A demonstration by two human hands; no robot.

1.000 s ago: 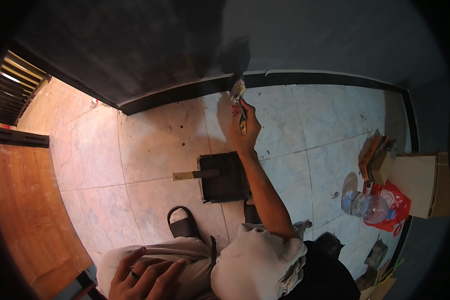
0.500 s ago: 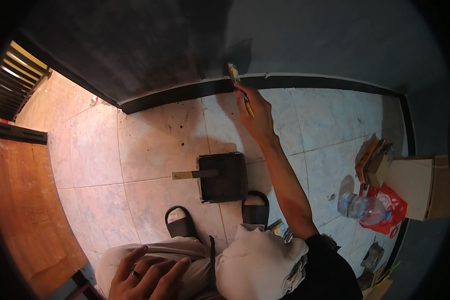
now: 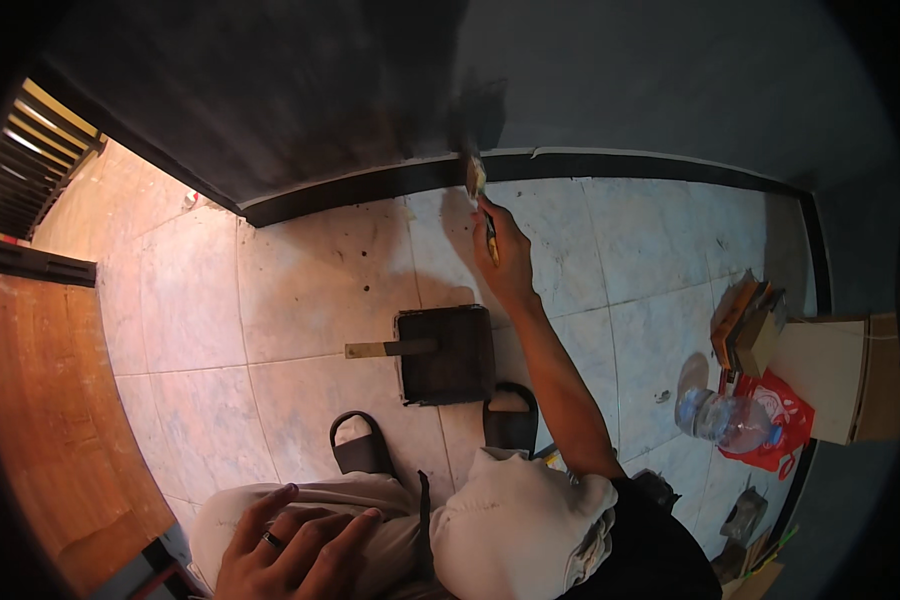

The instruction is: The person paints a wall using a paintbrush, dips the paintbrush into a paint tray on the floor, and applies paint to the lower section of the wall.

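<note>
My right hand (image 3: pixel 507 252) is closed round the handle of a paintbrush (image 3: pixel 477 180), which points away from me toward the foot of the wall. The bristle end is by the dark skirting (image 3: pixel 370 180); whether it touches cannot be made out. Above it the wall (image 3: pixel 610 80) is dark grey, with a blacker patch (image 3: pixel 482 115) that looks freshly coated. My left hand (image 3: pixel 295 550) rests on my left thigh, fingers spread, a ring on one finger. Between my feet and the wall stands a square black paint tray (image 3: pixel 460 375), with a flat wooden-handled tool (image 3: pixel 370 350) lying across its left rim.
Pale floor tiles (image 3: pixel 190 310) spread around me. At the right lie a clear plastic bottle (image 3: pixel 730 420), a red plastic bag (image 3: pixel 795 400), wooden blocks (image 3: pixel 745 325) and a cardboard box (image 3: pixel 880 380). An orange-brown wooden panel (image 3: pixel 50 400) and a slatted gate (image 3: pixel 30 170) stand left.
My right hand has drawn the brush down and toward me, from the wall's blackened patch to skirting level. My left hand has stayed on the thigh.
</note>
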